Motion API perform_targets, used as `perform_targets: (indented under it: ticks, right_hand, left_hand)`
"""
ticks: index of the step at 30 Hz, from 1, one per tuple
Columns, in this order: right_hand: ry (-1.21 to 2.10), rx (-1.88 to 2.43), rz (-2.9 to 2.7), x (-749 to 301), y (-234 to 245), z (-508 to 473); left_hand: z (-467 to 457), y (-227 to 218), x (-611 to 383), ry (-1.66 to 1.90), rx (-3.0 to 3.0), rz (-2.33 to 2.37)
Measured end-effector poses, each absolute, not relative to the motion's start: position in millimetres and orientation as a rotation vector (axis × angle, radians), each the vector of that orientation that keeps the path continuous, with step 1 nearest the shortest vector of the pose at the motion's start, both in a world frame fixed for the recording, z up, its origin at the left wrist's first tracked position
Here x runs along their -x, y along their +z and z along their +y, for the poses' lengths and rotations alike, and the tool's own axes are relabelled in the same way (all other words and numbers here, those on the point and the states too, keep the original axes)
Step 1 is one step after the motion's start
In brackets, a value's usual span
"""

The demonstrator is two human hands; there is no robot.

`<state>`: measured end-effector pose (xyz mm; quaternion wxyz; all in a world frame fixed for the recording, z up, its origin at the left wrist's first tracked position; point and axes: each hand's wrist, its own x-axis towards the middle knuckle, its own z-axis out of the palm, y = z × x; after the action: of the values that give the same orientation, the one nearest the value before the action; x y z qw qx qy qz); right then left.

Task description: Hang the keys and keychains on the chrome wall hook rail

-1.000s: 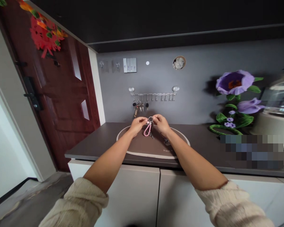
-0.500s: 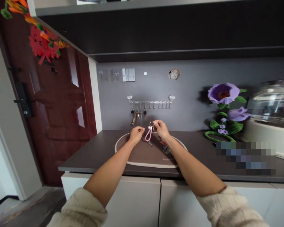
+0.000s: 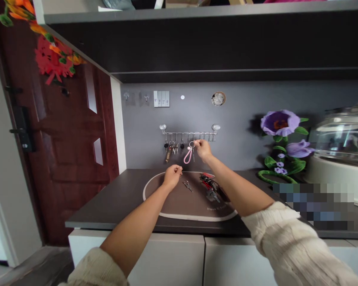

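Note:
My right hand [image 3: 203, 149] is raised to the metal hook rail [image 3: 188, 133] on the grey wall, pinching the ring of a keyring with a pink loop strap [image 3: 187, 155] that dangles below it. My left hand [image 3: 172, 176] hovers lower, over the brown oval mat [image 3: 179, 202], with fingers curled in; whether it holds anything is unclear. A small key [image 3: 187, 185] lies on the mat just right of that hand. A bunch of keys with a red tag [image 3: 210, 184] lies further right on the mat. Other keys [image 3: 170, 147] hang at the rail's left end.
The mat sits on a dark countertop [image 3: 113, 198] above white cabinets. A red-brown door [image 3: 62, 151] stands to the left. Purple artificial flowers [image 3: 281, 137] and a glass-lidded appliance [image 3: 339, 147] are at the right. A dark cabinet [image 3: 214, 43] hangs overhead.
My right hand lifted the pink-strap keyring from above the mat up to the hook rail. My left hand let go of it and stayed low. A small key now lies on the mat.

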<state>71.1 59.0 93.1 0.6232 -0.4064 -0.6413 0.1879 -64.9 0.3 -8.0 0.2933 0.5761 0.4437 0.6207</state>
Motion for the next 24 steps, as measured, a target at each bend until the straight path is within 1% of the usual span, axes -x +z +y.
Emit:
perform_targets:
  ticks: [6,18,24]
  right_hand:
    - [0.355,1.048,-1.343,-63,103,80]
    - [0.459,1.137,-1.146,-37,95,110]
    - [0.516,1.086,-1.047,-32,94,110]
  left_hand:
    - [5,-11,66,1.681,-1.579,1.178]
    - [9,-15,67,1.666,-1.634,1.221]
    - [9,-15,68,1.660,-1.685,1.270]
